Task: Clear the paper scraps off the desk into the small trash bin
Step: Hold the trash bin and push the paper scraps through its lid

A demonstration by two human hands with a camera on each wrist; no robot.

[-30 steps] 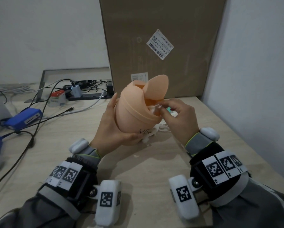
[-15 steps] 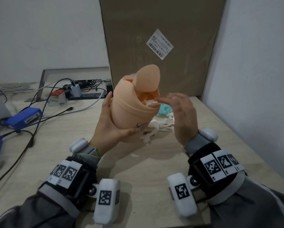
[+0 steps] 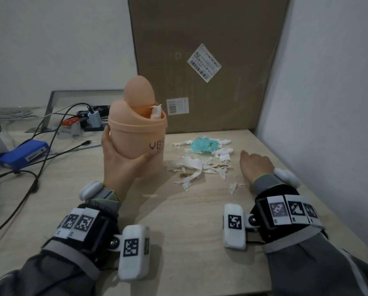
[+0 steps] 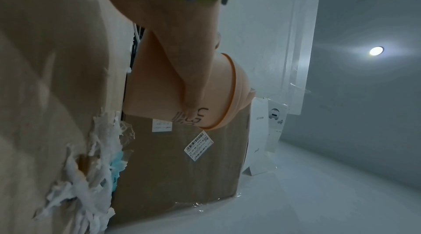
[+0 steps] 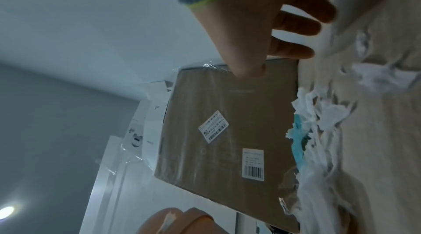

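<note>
**Bin steadied, right hand back at the scraps**

Head view: the left hand [image 3: 123,161] wraps the bin [image 3: 137,133] at centre left, upright now rather than tilted as before, a scrap [image 3: 156,112] poking from its mouth. The right hand [image 3: 256,165], no longer at the bin, hovers loose and empty at right of the scraps [image 3: 200,165] on the desk [image 3: 189,221].

Left wrist view: fingers [image 4: 193,83] curl round the bin [image 4: 154,94], probably to keep it handy.

Right wrist view: fingers [image 5: 293,22] spread, holding nothing.

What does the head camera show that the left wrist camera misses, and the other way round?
Only the head view shows the right hand by the scraps, a paper piece sticking out of the bin's lid, and the blue device. Only the left wrist view shows a ceiling light. Both show the left hand gripping the peach trash bin, the paper scraps and the cardboard box.
</note>
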